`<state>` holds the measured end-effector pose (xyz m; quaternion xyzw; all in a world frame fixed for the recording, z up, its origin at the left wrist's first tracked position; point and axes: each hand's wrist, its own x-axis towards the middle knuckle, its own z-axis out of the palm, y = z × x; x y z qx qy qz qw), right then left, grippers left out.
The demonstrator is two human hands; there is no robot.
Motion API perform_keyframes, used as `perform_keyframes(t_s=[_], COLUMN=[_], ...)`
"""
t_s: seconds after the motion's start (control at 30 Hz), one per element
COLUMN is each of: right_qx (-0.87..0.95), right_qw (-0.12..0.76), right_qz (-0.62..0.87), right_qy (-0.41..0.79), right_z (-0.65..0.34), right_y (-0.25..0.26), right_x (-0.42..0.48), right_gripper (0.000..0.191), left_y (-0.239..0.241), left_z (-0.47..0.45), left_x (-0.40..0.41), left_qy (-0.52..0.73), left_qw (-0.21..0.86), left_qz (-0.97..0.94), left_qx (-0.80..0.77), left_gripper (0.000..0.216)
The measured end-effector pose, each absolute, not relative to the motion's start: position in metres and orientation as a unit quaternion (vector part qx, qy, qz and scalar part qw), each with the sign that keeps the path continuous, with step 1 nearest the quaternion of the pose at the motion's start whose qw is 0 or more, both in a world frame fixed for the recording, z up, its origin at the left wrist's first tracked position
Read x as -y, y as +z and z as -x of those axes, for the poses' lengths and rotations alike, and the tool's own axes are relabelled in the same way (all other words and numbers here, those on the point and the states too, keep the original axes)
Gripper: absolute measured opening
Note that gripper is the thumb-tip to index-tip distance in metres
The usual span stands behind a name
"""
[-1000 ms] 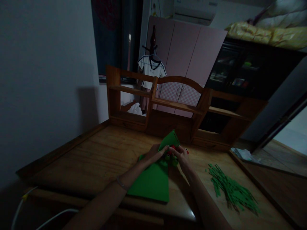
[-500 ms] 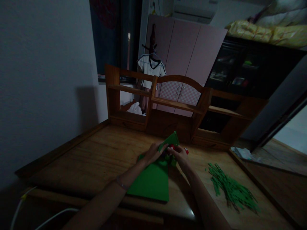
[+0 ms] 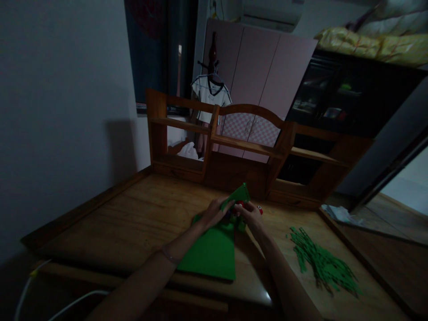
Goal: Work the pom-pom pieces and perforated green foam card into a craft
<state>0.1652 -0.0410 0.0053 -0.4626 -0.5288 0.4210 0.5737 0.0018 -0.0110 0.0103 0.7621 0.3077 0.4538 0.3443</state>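
Observation:
My left hand [image 3: 216, 213] is closed on a raised green sheet [image 3: 241, 192], which tilts up at the middle of the desk. Against that sheet, my right hand [image 3: 251, 215] is closed on a small red object [image 3: 240, 204]. Its kind is hard to make out in the dim light, and the fingers cover much of it. Another red bit with a white spot [image 3: 260, 209] shows just beyond the right hand. Below both hands lies a flat green rectangular sheet or board [image 3: 212, 254]. Bright green pieces [image 3: 241, 225] sit under the right hand, partly hidden.
On the right of the wooden desk [image 3: 117, 223] lies a heap of thin green strips [image 3: 323, 263]. A wooden shelf unit [image 3: 247, 142] stands along the back edge. Crumpled clear plastic [image 3: 341, 214] is beyond the right edge. A white cable [image 3: 78, 296] hangs at the front left.
Almost nothing differs. Both hands keep their place on the green sheet and the red object, with at most a slight shift of the right hand.

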Motion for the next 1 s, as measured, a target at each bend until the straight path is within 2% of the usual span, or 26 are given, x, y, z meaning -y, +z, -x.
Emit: perform_keyframes(t_s=[0.5,1.0], right_qx=[0.529,0.544], right_qw=[0.569,0.592], right_qz=[0.444,0.446], right_qy=[0.447,0.394], right_z=[-0.169,-0.168], right_y=[0.0,0.01], right_x=[0.038,0.046], right_gripper=[0.03,0.027], left_y=[-0.001,0.009], left_z=[-0.001,-0.003], left_x=[-0.002,0.008], left_qy=[0.468,0.443], left_qw=[0.337,0.327], left_qz=[-0.758,-0.774], left_qx=[-0.306,-0.313], left_gripper=[0.036,0.04])
